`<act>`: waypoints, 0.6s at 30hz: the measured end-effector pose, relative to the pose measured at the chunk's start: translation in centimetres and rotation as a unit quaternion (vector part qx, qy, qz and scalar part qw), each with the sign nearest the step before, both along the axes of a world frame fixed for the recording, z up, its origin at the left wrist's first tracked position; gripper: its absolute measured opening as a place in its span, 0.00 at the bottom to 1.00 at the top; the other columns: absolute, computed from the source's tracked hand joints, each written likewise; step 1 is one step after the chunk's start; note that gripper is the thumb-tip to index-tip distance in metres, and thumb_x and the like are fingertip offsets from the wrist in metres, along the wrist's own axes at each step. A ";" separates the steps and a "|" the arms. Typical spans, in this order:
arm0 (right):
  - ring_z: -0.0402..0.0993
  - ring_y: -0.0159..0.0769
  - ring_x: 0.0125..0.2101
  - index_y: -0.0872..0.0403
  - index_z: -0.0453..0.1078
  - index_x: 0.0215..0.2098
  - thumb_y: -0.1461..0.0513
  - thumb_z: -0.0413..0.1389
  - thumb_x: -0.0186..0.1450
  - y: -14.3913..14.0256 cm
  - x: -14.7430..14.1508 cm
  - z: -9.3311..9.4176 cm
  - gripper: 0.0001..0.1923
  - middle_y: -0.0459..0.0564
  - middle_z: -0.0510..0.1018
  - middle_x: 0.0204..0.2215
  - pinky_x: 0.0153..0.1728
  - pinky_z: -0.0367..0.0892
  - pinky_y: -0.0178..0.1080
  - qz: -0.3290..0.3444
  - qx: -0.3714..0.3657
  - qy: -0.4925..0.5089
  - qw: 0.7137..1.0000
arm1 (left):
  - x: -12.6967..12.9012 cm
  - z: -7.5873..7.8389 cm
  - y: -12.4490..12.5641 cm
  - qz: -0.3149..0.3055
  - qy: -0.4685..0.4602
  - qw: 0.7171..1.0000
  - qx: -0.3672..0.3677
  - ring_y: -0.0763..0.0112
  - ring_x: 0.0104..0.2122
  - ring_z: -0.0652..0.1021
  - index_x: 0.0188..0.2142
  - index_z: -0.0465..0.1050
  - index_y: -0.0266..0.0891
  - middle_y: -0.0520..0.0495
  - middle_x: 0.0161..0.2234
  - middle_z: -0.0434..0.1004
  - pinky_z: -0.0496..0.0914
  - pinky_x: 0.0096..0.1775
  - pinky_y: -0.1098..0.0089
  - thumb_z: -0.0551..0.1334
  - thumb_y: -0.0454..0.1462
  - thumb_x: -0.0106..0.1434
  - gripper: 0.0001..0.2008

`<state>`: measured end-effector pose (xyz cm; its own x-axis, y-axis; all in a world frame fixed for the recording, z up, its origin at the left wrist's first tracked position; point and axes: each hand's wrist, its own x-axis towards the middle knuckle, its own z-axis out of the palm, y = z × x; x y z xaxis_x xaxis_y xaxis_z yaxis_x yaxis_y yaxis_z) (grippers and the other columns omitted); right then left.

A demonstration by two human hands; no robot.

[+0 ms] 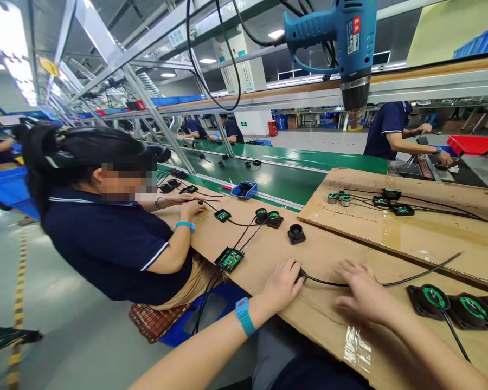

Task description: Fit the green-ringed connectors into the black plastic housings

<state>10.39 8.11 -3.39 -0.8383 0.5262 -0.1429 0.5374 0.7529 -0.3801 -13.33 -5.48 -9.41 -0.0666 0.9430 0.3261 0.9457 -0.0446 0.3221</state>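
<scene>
- Left hand [283, 284] lay palm down on the bench [321, 254], fingers [295, 271] curled loosely over the end of a thin black cable [410, 279]. Looked like a light pinch right where the cable started, but the fingertips hid the contact, so I couldn't swear to it.
- Right hand [361, 292] was blurred, fingers spread and flat over the same cable a bit to the right, touching or just above it. Couldn't tell if it gripped anything.
- The cable ran right from the hands across the cardboard-covered bench toward the raised board [390, 227] on the far side.
- Just right of the hands sat black round modules with green rings [433, 298], each with its own lead.
- Farther left: a small green circuit board [230, 260], two more ring modules [268, 218] and a lone black cap [296, 233].
- My take on doing it well: keep the left end pinned, slide the right hand along so the cable lies flat without kinks, and stay off the neighbouring leads.
- A co-worker [114, 238] sat at the left; a blue heat gun [341, 38] hung overhead.
</scene>
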 end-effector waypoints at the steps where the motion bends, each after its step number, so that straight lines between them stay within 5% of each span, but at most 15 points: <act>1: 0.55 0.61 0.66 0.55 0.67 0.63 0.62 0.64 0.57 1.3 1.6 -0.4 0.35 0.64 0.64 0.65 0.65 0.46 0.66 -0.019 0.015 -0.038 0.999 | -1.3 -0.1 -0.5 0.006 0.012 1.000 0.003 0.52 0.51 0.75 0.57 0.67 0.39 0.36 0.52 0.73 0.74 0.54 0.49 0.59 0.40 0.69 0.18; 4: 0.63 0.57 0.62 0.56 0.72 0.57 0.68 0.56 0.61 3.8 4.5 -2.0 0.25 0.64 0.70 0.59 0.61 0.57 0.59 -0.040 0.059 -0.084 0.994 | -5.4 -0.4 -1.5 0.021 0.031 0.999 0.000 0.51 0.53 0.74 0.59 0.66 0.40 0.36 0.55 0.72 0.73 0.55 0.49 0.59 0.43 0.70 0.20; 8: 0.76 0.44 0.41 0.56 0.74 0.34 0.69 0.44 0.68 2.9 3.5 -3.0 0.16 0.58 0.79 0.36 0.46 0.67 0.42 -0.001 0.042 -0.038 0.998 | -9.8 0.3 0.2 0.046 0.027 0.998 -0.022 0.52 0.53 0.74 0.57 0.69 0.39 0.37 0.54 0.71 0.72 0.56 0.50 0.60 0.40 0.69 0.18; 13: 0.77 0.44 0.43 0.55 0.74 0.44 0.69 0.53 0.62 -1.4 0.1 -2.2 0.13 0.56 0.79 0.41 0.43 0.68 0.38 0.000 -0.019 0.005 1.000 | -12.7 1.2 5.1 0.031 0.003 0.999 -0.033 0.56 0.54 0.73 0.55 0.71 0.40 0.39 0.54 0.69 0.70 0.58 0.53 0.62 0.34 0.65 0.18; 18: 0.79 0.44 0.42 0.54 0.75 0.41 0.68 0.55 0.59 -7.4 -3.7 -3.2 0.13 0.55 0.81 0.41 0.44 0.70 0.38 0.043 -0.121 0.033 0.991 | -13.9 1.0 8.7 0.004 0.029 0.998 -0.048 0.55 0.55 0.74 0.57 0.69 0.39 0.37 0.57 0.69 0.70 0.59 0.54 0.61 0.31 0.64 0.22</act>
